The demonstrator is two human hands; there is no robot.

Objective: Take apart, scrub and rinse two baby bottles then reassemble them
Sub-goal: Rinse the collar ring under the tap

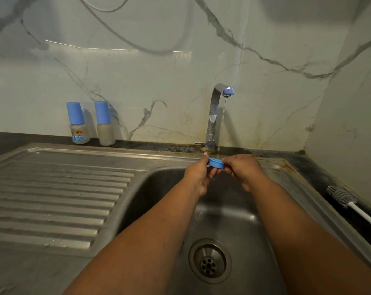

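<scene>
Over the back of the sink basin point(159, 188), my left hand point(198, 175) and my right hand point(242, 170) together hold a small blue ring-shaped bottle part point(216, 163) under a thin stream of water from the tap point(215, 116). Each hand pinches one side of the part. Two baby bottles with blue caps stand upright on the dark counter at the back left: one with a printed picture point(78, 124) and a plain frosted one point(104, 124) beside it.
A ribbed steel draining board point(52, 199) lies to the left of the basin. The drain point(210, 260) sits at the basin's bottom. A grey bottle brush with a white handle point(348, 203) lies on the dark counter at the right. A marble wall rises behind.
</scene>
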